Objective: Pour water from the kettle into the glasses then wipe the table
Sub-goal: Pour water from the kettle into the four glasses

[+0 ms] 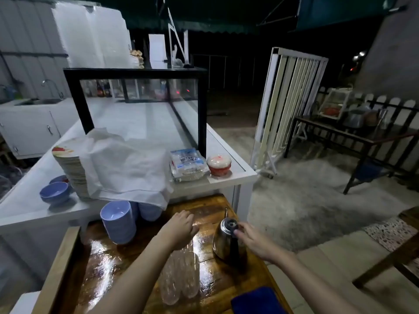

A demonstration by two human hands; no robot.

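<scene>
- The right hand [254, 242] reaches toward the kettle [227, 241]; its fingers are loosely curled and its fingertips touch the black lid knob, with nothing gripped yet.
- The left hand [181, 225] is flat and open, palm down over the wet desk [113, 264], holding nothing.
- The kettle is steel and rounded, with a thin spout on its far side and a black handle on its near side. It stands upright just left of the right hand.
- The glasses [180, 277] are clear and ribbed. They stand near the left forearm, between the 2 arms. Blur hides their count.
- Risk: lifting by the knob rather than the handle could pull the lid off or let the kettle swing and spill.
- Risk: the desk looks glossy and wet, so the kettle or glasses may slide when nudged.
- Risk: the left forearm passes over the glasses; drawing it back low could topple them.
- A blue cloth [256, 300] lies near the right forearm, at the desk's near edge, ready for wiping.
</scene>
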